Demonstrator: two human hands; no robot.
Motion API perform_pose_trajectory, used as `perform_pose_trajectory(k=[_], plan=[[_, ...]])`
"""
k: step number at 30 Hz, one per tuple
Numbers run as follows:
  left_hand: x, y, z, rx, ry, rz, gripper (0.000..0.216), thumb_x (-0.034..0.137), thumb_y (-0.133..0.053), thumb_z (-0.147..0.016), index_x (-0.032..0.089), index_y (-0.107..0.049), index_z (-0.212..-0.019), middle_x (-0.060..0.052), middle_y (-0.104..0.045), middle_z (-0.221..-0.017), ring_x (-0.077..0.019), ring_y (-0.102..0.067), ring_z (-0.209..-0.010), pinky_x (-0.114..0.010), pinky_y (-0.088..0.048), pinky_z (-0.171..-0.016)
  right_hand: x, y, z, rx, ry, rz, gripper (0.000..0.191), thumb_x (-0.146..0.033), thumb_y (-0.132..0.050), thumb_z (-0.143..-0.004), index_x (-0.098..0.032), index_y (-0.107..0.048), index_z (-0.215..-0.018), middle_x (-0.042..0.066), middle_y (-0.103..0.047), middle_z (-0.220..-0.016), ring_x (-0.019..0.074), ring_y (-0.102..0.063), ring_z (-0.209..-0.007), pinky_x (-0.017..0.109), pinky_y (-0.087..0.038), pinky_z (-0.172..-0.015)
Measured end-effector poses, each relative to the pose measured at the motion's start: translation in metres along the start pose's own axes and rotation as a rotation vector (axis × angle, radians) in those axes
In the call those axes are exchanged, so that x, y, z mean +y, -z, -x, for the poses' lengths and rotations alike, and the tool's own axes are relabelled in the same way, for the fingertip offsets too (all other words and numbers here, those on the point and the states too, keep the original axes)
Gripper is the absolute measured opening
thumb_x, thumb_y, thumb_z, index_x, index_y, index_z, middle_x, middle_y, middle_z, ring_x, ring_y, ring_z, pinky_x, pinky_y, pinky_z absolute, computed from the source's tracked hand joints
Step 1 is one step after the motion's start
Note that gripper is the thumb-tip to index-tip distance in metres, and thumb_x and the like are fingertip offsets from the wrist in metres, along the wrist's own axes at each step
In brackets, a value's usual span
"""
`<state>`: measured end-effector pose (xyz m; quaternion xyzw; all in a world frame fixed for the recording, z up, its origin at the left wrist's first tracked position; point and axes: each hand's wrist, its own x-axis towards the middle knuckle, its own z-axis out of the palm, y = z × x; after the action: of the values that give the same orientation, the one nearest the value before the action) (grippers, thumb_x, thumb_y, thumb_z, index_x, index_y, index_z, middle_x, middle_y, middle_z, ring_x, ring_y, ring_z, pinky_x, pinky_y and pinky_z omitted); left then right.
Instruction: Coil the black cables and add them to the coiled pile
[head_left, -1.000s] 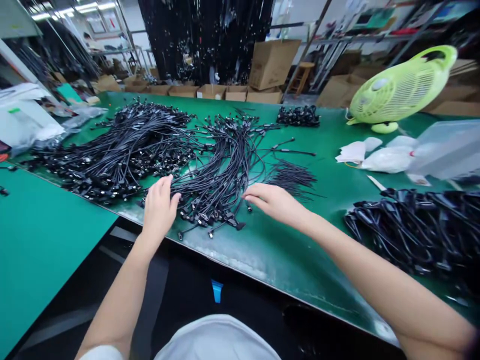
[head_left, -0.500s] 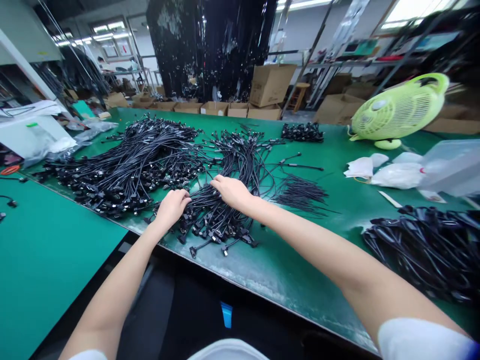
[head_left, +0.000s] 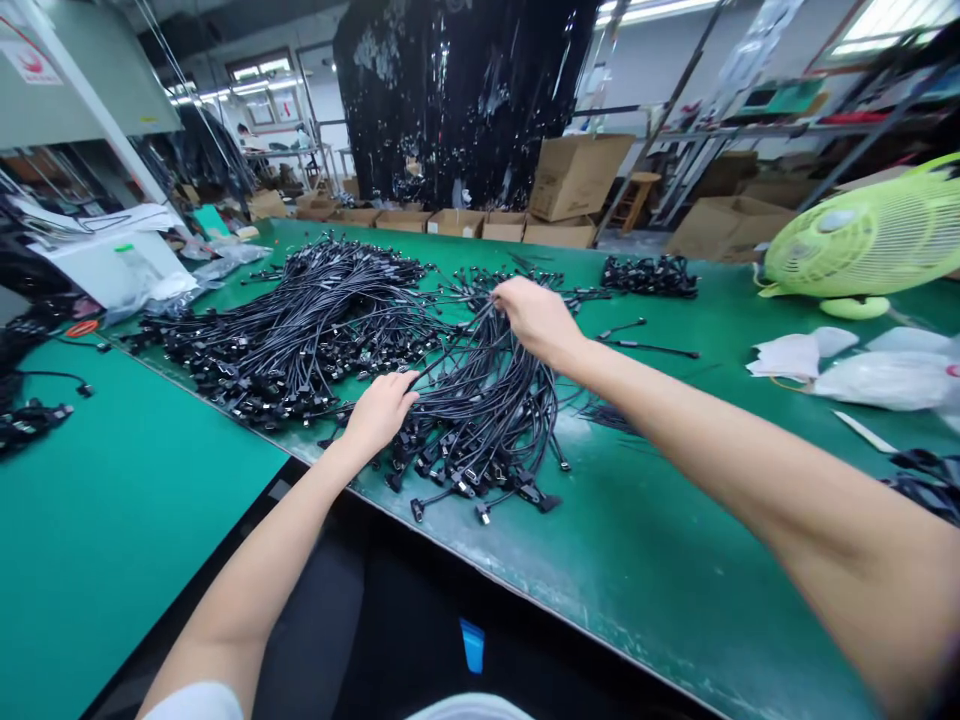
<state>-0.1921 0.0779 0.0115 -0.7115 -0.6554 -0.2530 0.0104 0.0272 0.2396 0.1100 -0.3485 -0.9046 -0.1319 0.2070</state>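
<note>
My right hand is shut on a bunch of thin black cables, lifting their strands above the table. The tangled bundle of black cables fans out beneath it, with small connectors at its front end. My left hand closes over strands of the same bundle near the front. Behind it lies a larger pile of black cables. Two loose cables lie to the right of my right hand.
The green work table has a front edge close to me. A lime-green fan and white plastic bags stand at right. A small black cable bunch lies behind. Cardboard boxes stand beyond the table.
My right hand has moved up and back, pulling strands upward from the bundle. My left hand has shifted slightly right. The view has turned left, so the right-hand cable pile has mostly left the frame.
</note>
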Motion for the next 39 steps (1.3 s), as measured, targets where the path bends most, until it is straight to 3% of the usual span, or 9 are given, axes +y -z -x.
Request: perform_pose_trajectory(k=[4, 9, 17, 19, 24, 27, 31, 34, 39], plan=[[0.013, 0.004, -0.013, 0.083, -0.003, 0.177, 0.027, 0.028, -0.048, -0.095, 0.019, -0.06, -0.117, -0.009, -0.067, -0.114, -0.0229, -0.062, -0.105, -0.038, -0.048, -0.094, -0.022, 0.084, -0.003, 0.377, 0.183, -0.044, 0.037, -0.027, -0.026, -0.103, -0.018, -0.06, -0.111, 0.008, -0.06, -0.115, 0.0182, -0.058, -0.102, 0.032, -0.046, -0.083], [0.039, 0.027, -0.016, 0.256, -0.117, 0.314, 0.026, 0.031, -0.042, -0.098, 0.02, -0.063, -0.109, -0.008, -0.068, -0.109, -0.0201, -0.061, -0.105, -0.035, -0.046, -0.096, -0.05, 0.148, 0.005, 0.278, 0.347, 0.072, 0.043, -0.03, -0.02, -0.104, -0.02, -0.061, -0.103, 0.005, -0.063, -0.109, 0.0185, -0.058, -0.103, 0.039, -0.042, -0.09], [0.057, 0.03, -0.025, 0.006, -0.19, 0.246, 0.015, 0.029, -0.057, -0.09, 0.02, -0.068, -0.086, -0.005, -0.071, -0.091, -0.0218, -0.063, -0.094, -0.036, -0.048, -0.091, -0.063, 0.156, 0.053, 0.234, 0.529, 0.196, 0.041, -0.032, -0.024, -0.103, -0.025, -0.063, -0.095, 0.001, -0.064, -0.084, 0.0133, -0.052, -0.077, 0.033, -0.039, -0.073], [0.051, 0.035, -0.033, 0.092, -0.121, 0.399, 0.021, 0.032, -0.059, -0.089, 0.02, -0.069, -0.075, -0.005, -0.071, -0.084, -0.0214, -0.065, -0.091, -0.035, -0.048, -0.09, -0.064, 0.149, 0.061, 0.202, 0.593, 0.174, 0.037, -0.028, -0.029, -0.102, -0.024, -0.063, -0.087, 0.001, -0.063, -0.077, 0.0144, -0.05, -0.073, 0.033, -0.037, -0.069], [0.027, 0.065, -0.045, 0.531, 0.04, 1.241, 0.029, 0.046, -0.066, -0.083, 0.018, -0.072, -0.084, -0.005, -0.073, -0.095, -0.0146, -0.067, -0.089, -0.031, -0.05, -0.092, -0.014, 0.111, 0.063, 0.174, 0.146, 0.075, 0.028, -0.026, -0.037, -0.098, -0.017, -0.063, -0.091, 0.01, -0.067, -0.086, 0.0217, -0.055, -0.079, 0.034, -0.039, -0.07], [0.027, 0.072, -0.044, 0.553, 0.018, 1.396, 0.028, 0.045, -0.076, -0.074, 0.018, -0.072, -0.08, -0.005, -0.073, -0.1, -0.0141, -0.068, -0.093, -0.032, -0.048, -0.099, 0.017, 0.105, 0.069, 0.177, -0.031, -0.012, 0.031, -0.029, -0.036, -0.098, -0.016, -0.064, -0.097, 0.013, -0.068, -0.093, 0.0241, -0.058, -0.085, 0.035, -0.042, -0.073], [0.045, 0.066, -0.042, 0.466, 0.005, 1.483, 0.031, 0.049, -0.074, -0.076, 0.019, -0.068, -0.08, -0.003, -0.072, -0.103, -0.0148, -0.068, -0.098, -0.034, -0.049, -0.1, 0.017, 0.12, 0.086, 0.369, 0.021, -0.068, 0.036, -0.034, -0.033, -0.1, -0.019, -0.064, -0.109, 0.012, -0.069, -0.097, 0.0231, -0.062, -0.091, 0.036, -0.047, -0.08], [0.05, 0.07, -0.036, 0.324, 0.038, 1.354, 0.033, 0.052, -0.065, -0.082, 0.019, -0.066, -0.081, -0.003, -0.071, -0.089, -0.0132, -0.067, -0.082, -0.032, -0.053, -0.086, 0.03, 0.137, 0.097, 0.449, 0.004, -0.033, 0.04, -0.037, -0.031, -0.101, -0.019, -0.063, -0.117, 0.014, -0.069, -0.107, 0.024, -0.064, -0.098, 0.038, -0.049, -0.082], [0.014, 0.091, -0.007, 0.032, 0.109, 0.555, 0.026, 0.037, -0.059, -0.086, 0.018, -0.065, -0.068, 0.001, -0.061, -0.061, -0.0111, -0.053, -0.057, -0.024, -0.044, -0.064, 0.132, 0.137, 0.132, 0.332, -0.176, 0.177, 0.059, -0.058, -0.022, -0.097, -0.026, -0.067, -0.118, 0.012, -0.072, -0.097, 0.0296, -0.067, -0.083, 0.04, -0.046, -0.063]])
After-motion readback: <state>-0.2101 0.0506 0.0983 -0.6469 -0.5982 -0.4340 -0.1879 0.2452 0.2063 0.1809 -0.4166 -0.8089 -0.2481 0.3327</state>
